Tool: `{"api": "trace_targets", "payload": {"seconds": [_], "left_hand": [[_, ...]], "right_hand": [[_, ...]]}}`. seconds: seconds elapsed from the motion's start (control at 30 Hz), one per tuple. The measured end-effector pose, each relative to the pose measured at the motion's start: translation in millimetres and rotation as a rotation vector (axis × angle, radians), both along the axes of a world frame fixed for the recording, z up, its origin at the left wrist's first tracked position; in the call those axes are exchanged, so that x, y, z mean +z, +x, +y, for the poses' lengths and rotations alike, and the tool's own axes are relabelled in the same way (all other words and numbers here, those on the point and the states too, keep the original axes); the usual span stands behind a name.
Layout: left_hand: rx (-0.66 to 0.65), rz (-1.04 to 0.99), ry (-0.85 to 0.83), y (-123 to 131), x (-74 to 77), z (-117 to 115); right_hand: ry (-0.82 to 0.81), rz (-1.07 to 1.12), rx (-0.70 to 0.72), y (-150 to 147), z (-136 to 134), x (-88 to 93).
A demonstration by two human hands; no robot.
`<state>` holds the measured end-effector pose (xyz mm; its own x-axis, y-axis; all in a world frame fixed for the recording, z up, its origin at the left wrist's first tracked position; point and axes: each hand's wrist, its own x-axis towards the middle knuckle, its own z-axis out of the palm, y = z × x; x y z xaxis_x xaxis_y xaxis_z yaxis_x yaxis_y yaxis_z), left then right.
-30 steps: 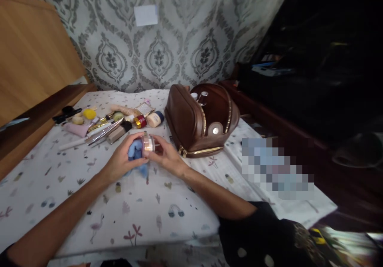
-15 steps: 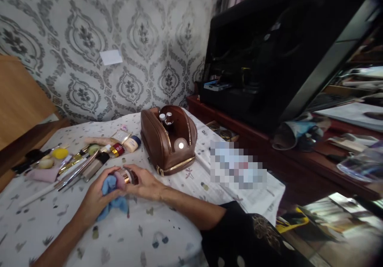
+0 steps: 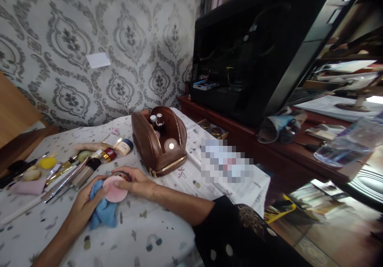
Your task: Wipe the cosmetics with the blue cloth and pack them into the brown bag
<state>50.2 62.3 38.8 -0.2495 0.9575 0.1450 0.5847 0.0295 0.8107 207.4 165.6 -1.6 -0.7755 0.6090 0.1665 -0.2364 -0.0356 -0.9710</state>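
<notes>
Grey scroll-patterned wall [image 3: 128, 40] behind; large black screen [image 3: 233, 79] to the right, flat and glossy. White printed cloth [image 3: 167, 215] underneath, thin-looking, faintly rippled; a tug on it could, I judge, set the rounder pieces rolling. Brown bag [image 3: 143, 139] upright on it, beyond the right hand, mouth gaping: smooth, leather-like, rounded shoulders, toothed metal zip, round pale snap. A knock from the right hand, working near its base, might jostle the capped bottles [image 3: 159, 118] inside. Left hand [image 3: 80, 203] curled round a bunched blue cloth [image 3: 103, 213], thumb reaching the edge of a pink disc [image 3: 116, 193]. Right hand [image 3: 137, 184] pinches that disc, thumb flat on its face, fingers mostly hidden behind. Blue cloth soft, crumpled, its loose end hanging below the left hand; it could snag between grip and disc and spoil the hold. Disc sits between the two hands, just above the printed cloth, pink face toward the camera, smooth and round, darker rim at its upper edge; whether lid or base, cannot tell. Likeliest trouble: a slick edge slipping from the pinch and dropping. Near the left hand, a dark-capped bottle [image 3: 82, 173], squarish; farther off, a yellow oval [image 3: 48, 162], rounded, material unclear.
</notes>
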Motion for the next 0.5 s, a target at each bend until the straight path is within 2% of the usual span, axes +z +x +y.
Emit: {"api": "trace_targets", "payload": {"seconds": [0.33, 0.5], "left_hand": [[-0.010, -0.016, -0.080, 2, 4.0, 1], [0.012, -0.036, -0.091, 3, 4.4, 1]], "right_hand": [[0.350, -0.187, -0.166, 9, 1, 10.5], [0.635, -0.306, -0.148, 15, -6, 16.9]]}}
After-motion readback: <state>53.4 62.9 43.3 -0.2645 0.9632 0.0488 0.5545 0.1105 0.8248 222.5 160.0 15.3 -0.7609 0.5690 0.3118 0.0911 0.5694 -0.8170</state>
